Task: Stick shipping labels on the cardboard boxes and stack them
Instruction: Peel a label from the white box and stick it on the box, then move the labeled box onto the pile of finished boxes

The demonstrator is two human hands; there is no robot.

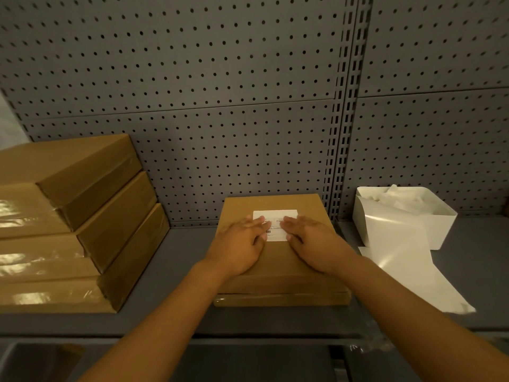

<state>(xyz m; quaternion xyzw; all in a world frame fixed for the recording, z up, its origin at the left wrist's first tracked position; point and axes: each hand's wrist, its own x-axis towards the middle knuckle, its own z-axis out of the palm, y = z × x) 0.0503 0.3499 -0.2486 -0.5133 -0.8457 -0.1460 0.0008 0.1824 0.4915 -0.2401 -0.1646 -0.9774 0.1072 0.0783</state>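
**Both palms flat on the label**

We see the shipping label (275, 224) on the flat cardboard box (278, 260) under straight fingers: left hand (238, 248) and right hand (314, 244) press it, gripping nothing. Left of that box stands the box stack (74, 216).

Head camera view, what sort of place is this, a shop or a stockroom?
Probably a packing or stockroom shelf. A grey pegboard wall backs the shelf, taped cardboard boxes are stacked on the left, and both hands press a shipping label onto another box.
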